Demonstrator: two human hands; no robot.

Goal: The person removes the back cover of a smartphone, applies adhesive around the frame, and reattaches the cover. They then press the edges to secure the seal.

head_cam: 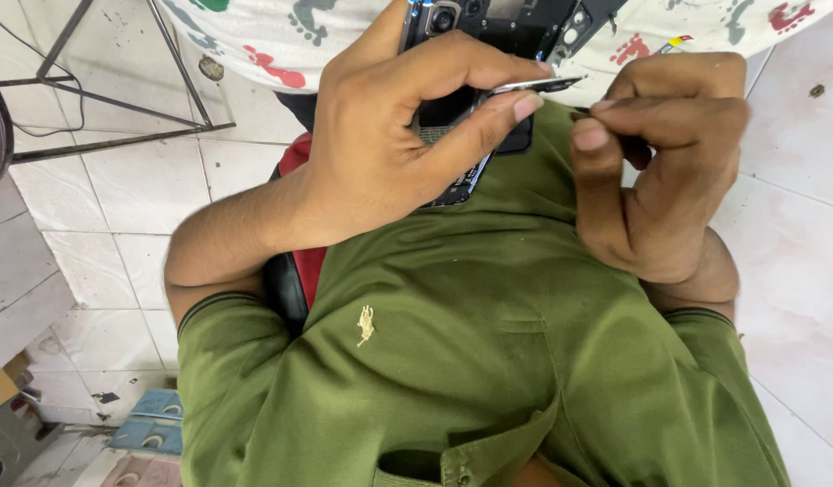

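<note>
Opened phone (488, 36) — left hand (380, 153) gripping

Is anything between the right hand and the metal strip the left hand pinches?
Nothing visible. The right hand sits just off the free tip of the metal strip, which the left hand pinches over the opened phone.

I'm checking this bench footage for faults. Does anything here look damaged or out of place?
Yes: the phone has no back cover, so its camera modules and inner parts lie bare. The left hand grips it and pinches a thin metal strip; the right hand pinches something too small to identify.
</note>
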